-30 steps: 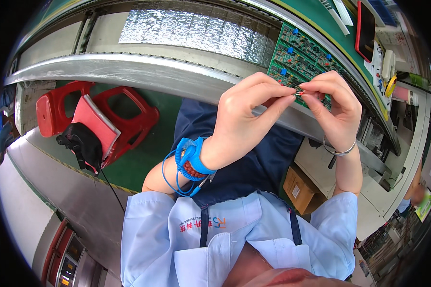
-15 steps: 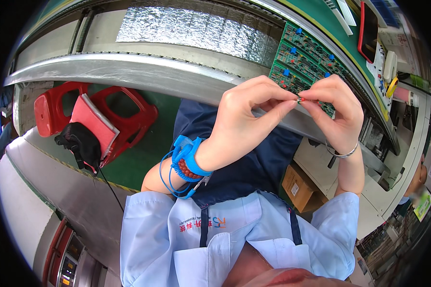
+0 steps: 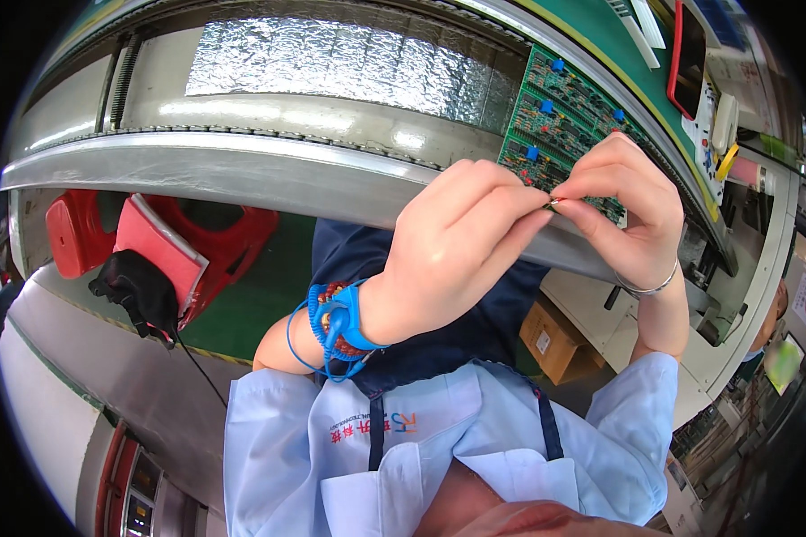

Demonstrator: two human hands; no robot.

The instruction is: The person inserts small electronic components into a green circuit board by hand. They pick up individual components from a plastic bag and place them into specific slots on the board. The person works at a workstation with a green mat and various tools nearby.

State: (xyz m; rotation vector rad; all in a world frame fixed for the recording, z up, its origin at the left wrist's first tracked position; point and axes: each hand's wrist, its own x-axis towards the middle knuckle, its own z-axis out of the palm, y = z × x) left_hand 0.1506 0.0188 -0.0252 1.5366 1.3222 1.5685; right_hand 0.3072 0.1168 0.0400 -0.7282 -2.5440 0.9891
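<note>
I had my left hand (image 3: 461, 246) and right hand (image 3: 634, 213) pinched at the fingertips on one small part (image 3: 553, 201), neither hand clearly nearer it; through the feed I could not tell its long axis. It showed against the near edge of the green circuit board (image 3: 560, 109), with the silvery sheet (image 3: 331, 63) lying left of the board.

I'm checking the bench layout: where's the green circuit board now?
Head view, upper right: the green circuit board lies just beyond the left hand and right hand, right of the silvery sheet.
</note>
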